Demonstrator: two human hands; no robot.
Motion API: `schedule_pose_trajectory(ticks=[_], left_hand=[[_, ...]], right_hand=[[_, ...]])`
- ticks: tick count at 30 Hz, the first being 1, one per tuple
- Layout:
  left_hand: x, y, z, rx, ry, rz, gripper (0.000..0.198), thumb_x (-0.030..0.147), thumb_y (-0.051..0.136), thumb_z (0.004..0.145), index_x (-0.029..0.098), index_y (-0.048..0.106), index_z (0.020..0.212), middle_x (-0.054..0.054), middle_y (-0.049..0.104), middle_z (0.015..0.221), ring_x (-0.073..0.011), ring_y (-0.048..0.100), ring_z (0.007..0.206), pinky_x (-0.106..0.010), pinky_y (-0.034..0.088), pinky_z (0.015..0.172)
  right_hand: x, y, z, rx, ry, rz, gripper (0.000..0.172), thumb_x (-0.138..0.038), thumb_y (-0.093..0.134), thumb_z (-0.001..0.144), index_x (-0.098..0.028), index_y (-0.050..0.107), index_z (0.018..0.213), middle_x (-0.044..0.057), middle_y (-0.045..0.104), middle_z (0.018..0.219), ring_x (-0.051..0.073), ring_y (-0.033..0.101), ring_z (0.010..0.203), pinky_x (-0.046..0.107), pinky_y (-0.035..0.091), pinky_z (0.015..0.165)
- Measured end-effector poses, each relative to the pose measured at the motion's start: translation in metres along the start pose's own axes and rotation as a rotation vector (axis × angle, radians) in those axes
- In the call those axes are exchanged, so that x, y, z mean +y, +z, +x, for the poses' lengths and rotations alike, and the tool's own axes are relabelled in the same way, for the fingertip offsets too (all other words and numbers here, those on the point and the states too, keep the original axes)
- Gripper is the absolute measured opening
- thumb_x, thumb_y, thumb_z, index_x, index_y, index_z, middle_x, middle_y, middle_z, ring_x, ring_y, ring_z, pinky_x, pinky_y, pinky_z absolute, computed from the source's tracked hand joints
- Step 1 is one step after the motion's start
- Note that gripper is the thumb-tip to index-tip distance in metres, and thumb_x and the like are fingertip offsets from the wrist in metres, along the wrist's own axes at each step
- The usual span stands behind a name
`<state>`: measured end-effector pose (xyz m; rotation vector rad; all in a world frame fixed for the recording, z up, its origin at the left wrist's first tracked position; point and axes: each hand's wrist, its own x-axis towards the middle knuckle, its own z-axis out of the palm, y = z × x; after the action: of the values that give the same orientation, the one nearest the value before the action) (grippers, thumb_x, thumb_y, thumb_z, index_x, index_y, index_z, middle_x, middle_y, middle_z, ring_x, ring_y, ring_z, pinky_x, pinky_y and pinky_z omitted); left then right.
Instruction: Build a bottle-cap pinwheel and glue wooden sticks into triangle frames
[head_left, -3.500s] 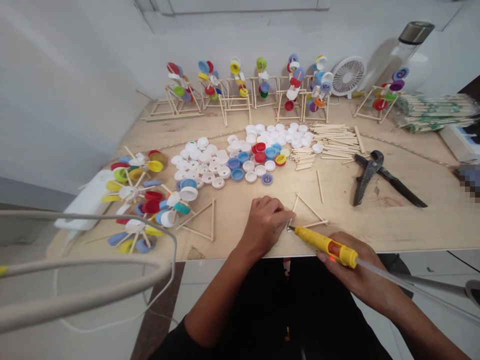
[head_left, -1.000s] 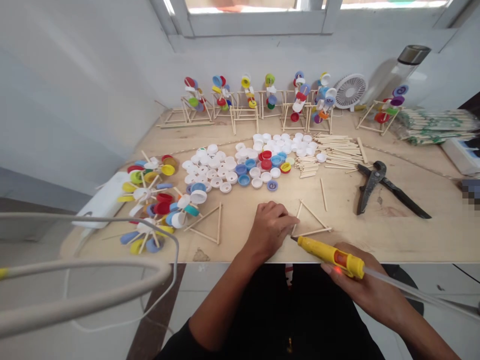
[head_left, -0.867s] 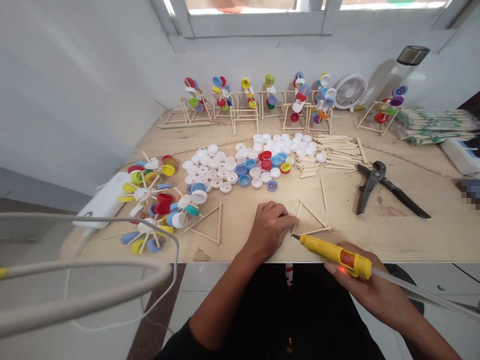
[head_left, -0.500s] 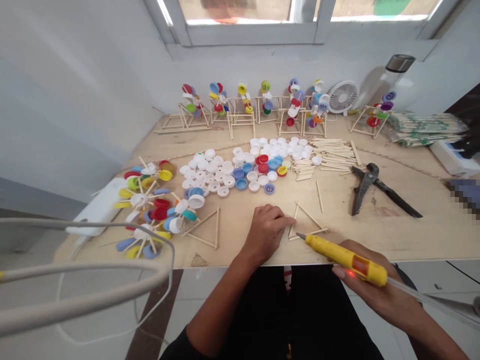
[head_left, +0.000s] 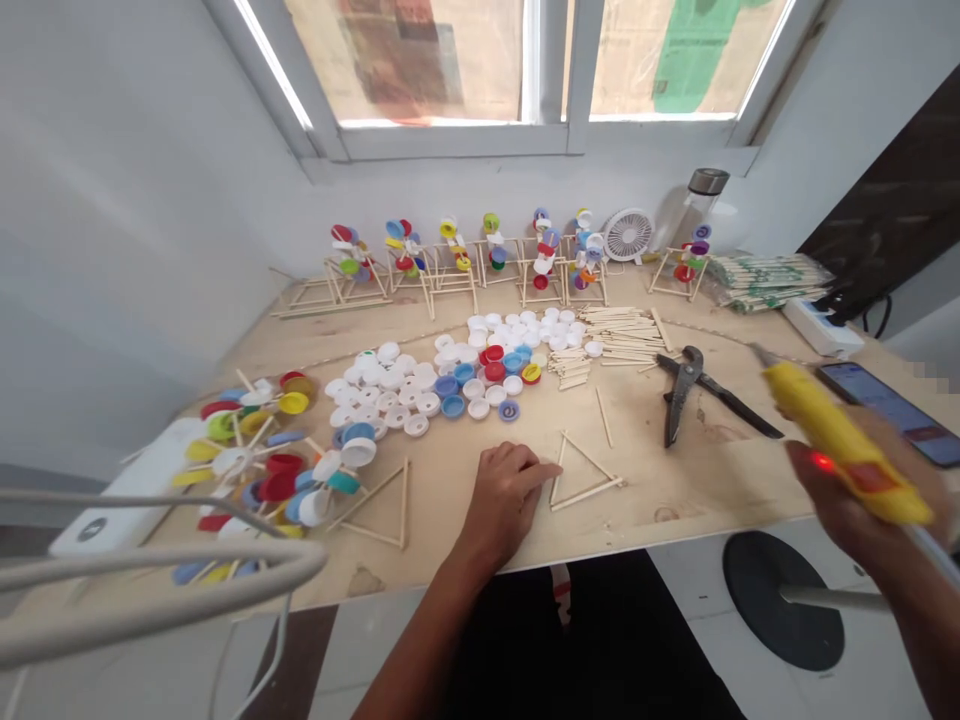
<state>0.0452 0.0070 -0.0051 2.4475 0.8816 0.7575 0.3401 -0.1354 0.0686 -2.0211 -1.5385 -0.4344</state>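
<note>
My left hand rests on the table, its index finger stretched to the left side of a small triangle of thin wooden sticks and the other fingers loosely curled. Off to the right, my right hand is wrapped round a yellow glue gun with a red light lit. The glue gun's nozzle points up and left, away from the triangle. A loose stick lies above the triangle. Left of my left hand, a second stick triangle lies flat, partly under a bottle-cap wheel.
White and coloured bottle caps and piled sticks spread across the middle. Pliers and a phone lie at right. Finished stick stands with cap wheels line the back, near a small fan. A cable crosses the left foreground.
My right hand has lifted the glue gun away from the triangle, up and to the right. My left hand stays at the triangle. The view has shifted, bringing the phone into sight.
</note>
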Motion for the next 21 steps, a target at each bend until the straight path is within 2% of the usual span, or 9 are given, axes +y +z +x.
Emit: schedule_pose_trajectory(ticks=[2,5,11,17,21], left_hand=[[0.000,0.001,0.000,0.003,-0.004,-0.007,0.030,0.009,0.045,0.084,0.023,0.070,0.093,-0.005,0.061,0.080,-0.0182,0.051,0.081,-0.036,0.039,0.075],[-0.001,0.001,0.000,0.009,0.004,-0.016,0.031,0.009,0.045,0.084,0.024,0.070,0.093,-0.005,0.061,0.080,-0.0183,0.051,0.082,-0.037,0.039,0.076],[-0.001,0.001,0.000,0.000,-0.004,-0.015,0.030,0.010,0.047,0.084,0.024,0.071,0.093,-0.005,0.060,0.081,-0.0182,0.050,0.082,-0.036,0.038,0.075],[-0.001,0.001,0.000,-0.016,-0.005,-0.007,0.028,0.011,0.047,0.085,0.024,0.071,0.093,-0.005,0.059,0.081,-0.0183,0.050,0.082,-0.036,0.037,0.075],[0.000,0.001,0.000,-0.018,-0.005,-0.007,0.028,0.012,0.046,0.086,0.024,0.071,0.093,-0.004,0.059,0.080,-0.0181,0.050,0.082,-0.035,0.036,0.075]], right_hand=[[0.012,0.018,0.007,-0.009,-0.147,-0.040,0.025,-0.033,0.053,0.085,-0.022,0.050,0.108,0.012,0.060,0.102,0.024,0.059,0.094,0.034,0.043,0.082],[0.031,0.038,0.018,-0.108,-0.321,-0.184,0.019,-0.025,0.047,0.088,-0.018,0.051,0.105,0.015,0.062,0.100,0.025,0.058,0.092,0.035,0.041,0.079],[0.047,0.049,0.034,-0.234,-0.359,-0.381,0.021,-0.024,0.045,0.089,-0.013,0.054,0.106,0.015,0.064,0.105,0.028,0.053,0.102,0.038,0.036,0.081],[0.055,0.061,0.045,-0.320,-0.377,-0.357,0.025,-0.022,0.045,0.089,-0.009,0.058,0.106,0.016,0.064,0.104,0.028,0.052,0.105,0.038,0.035,0.083],[0.069,0.058,0.048,-0.386,-0.338,-0.319,0.033,-0.030,0.050,0.087,-0.009,0.059,0.110,0.017,0.061,0.113,0.027,0.052,0.107,0.036,0.035,0.082]])
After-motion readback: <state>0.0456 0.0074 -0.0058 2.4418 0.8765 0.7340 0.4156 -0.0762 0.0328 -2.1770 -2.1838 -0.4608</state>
